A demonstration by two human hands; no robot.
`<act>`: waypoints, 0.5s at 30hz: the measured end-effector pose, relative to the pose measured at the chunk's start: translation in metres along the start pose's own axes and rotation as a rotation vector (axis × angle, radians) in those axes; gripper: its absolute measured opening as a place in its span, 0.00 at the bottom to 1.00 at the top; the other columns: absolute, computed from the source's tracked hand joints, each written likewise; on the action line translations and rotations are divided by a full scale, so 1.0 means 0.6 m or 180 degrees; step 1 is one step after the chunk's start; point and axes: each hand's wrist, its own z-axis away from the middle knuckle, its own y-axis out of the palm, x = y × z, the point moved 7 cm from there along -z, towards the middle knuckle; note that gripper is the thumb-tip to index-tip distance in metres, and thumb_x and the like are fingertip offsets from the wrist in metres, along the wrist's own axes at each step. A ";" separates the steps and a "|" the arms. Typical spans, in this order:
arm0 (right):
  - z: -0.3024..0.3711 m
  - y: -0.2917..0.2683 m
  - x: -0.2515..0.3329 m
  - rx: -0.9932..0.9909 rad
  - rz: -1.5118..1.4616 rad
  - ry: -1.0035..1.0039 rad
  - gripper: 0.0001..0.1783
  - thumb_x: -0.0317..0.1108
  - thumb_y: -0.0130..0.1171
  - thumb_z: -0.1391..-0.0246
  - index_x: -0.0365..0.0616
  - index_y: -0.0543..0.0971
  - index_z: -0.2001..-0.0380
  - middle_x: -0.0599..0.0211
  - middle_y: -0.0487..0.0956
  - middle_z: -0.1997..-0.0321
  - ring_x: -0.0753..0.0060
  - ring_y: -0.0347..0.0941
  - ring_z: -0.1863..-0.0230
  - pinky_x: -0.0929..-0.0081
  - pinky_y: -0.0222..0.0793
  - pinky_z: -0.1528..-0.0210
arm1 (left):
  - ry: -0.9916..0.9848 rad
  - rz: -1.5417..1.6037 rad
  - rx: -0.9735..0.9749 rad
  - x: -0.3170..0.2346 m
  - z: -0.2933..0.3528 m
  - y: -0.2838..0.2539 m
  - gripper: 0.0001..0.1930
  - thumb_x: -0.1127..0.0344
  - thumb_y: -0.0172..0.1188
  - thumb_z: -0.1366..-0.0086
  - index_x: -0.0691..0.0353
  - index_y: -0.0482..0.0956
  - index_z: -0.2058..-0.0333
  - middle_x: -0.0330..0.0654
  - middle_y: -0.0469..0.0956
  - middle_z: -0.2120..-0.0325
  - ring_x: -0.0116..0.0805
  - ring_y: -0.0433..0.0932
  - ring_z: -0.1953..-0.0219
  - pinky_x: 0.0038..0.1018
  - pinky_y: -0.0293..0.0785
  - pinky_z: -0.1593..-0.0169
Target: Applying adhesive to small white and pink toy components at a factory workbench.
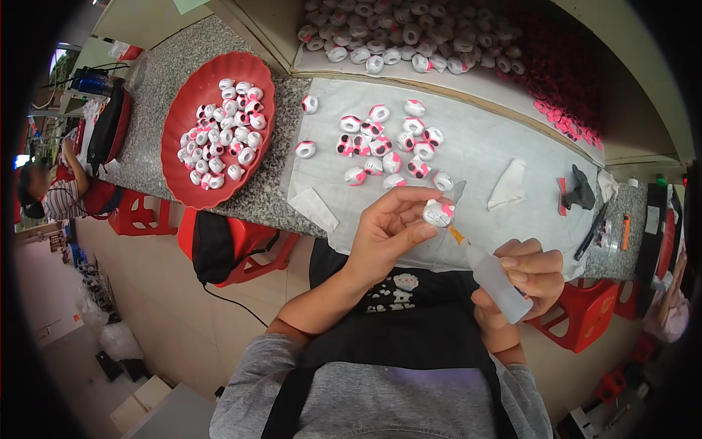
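By the near edge of the table (150, 150), the left hand (385, 235) pinches a toy head (436, 214) in its fingers (409, 195); the right hand (536, 274) grips a bottle (501, 284) slanting toward the far left corner, nozzle (458, 235) apparently touching the head.

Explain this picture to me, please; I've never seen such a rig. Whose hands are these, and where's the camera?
No machine here: someone is working bare-handed, seen from a wide fisheye camera on their head, looking down, so straight edges bend. The left hand holds a small white-and-pink piece; the right hand holds a translucent bottle, its amber tip pointing toward it. Similar pieces lie on the pale sheet over the speckled counter; more sit in the red scalloped tray at left.
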 end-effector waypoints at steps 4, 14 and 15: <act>-0.001 0.000 -0.002 0.0057 -0.0072 -0.0022 0.22 0.35 0.65 0.71 0.45 0.64 0.74 0.70 0.64 0.74 0.79 0.59 0.80 0.85 0.58 0.81 | 0.0087 -0.0134 0.0035 -0.003 0.001 0.000 0.17 0.78 0.52 0.51 0.68 0.63 0.60 0.48 0.68 0.64 0.31 0.69 0.61 0.26 0.64 0.56; 0.002 0.003 -0.002 0.0029 -0.0093 -0.0001 0.22 0.33 0.66 0.72 0.44 0.64 0.74 0.69 0.64 0.74 0.78 0.59 0.80 0.84 0.58 0.80 | 0.0605 -0.0855 0.0173 -0.017 0.003 0.008 0.16 0.82 0.51 0.53 0.70 0.65 0.62 0.47 0.65 0.62 0.33 0.64 0.57 0.27 0.60 0.53; 0.000 0.002 -0.002 0.0029 -0.0093 -0.0002 0.22 0.33 0.66 0.72 0.44 0.64 0.74 0.69 0.64 0.74 0.78 0.59 0.80 0.84 0.58 0.80 | 0.0635 -0.0882 0.0181 -0.018 0.002 0.008 0.16 0.82 0.51 0.53 0.70 0.65 0.62 0.47 0.65 0.62 0.34 0.64 0.56 0.28 0.59 0.53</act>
